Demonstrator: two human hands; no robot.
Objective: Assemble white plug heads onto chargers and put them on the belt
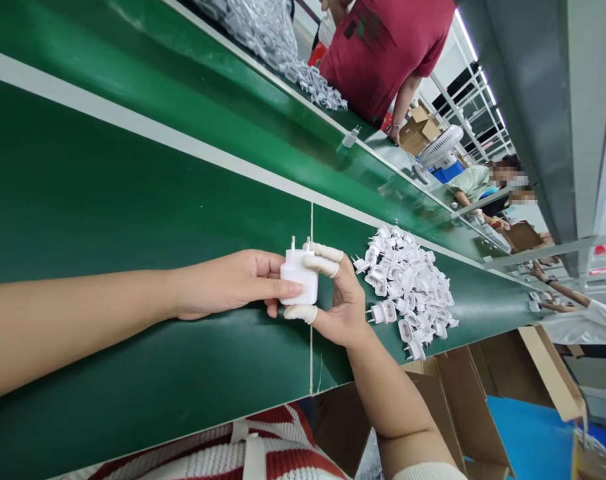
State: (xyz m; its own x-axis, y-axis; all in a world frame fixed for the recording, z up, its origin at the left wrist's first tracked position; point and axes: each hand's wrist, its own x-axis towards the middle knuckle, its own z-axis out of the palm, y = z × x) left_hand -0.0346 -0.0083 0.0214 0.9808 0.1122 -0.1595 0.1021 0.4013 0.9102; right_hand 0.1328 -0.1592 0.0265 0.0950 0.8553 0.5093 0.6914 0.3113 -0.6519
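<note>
A white two-pin wall charger point(303, 277) is held above the green worktop, its metal pins pointing toward the far side. My left hand point(247, 285) grips it from the left, thumb lying across its front face. From the right, my right hand point(333, 287) pinches it between thumb and fingers, which wear white finger cots. Close to my right hand lies a heap of white plug housings point(413, 283) with pins, several of them showing open shells. One plug housing point(383, 312) rests at the heap's near left edge.
Beyond the pale strip runs a green conveyor belt point(223, 127) with one charger point(351, 137) on it. A co-worker in a red shirt point(383, 53) stands across, beside piled white parts point(313, 83). Open cardboard boxes point(463, 393) stand below the worktop's right edge.
</note>
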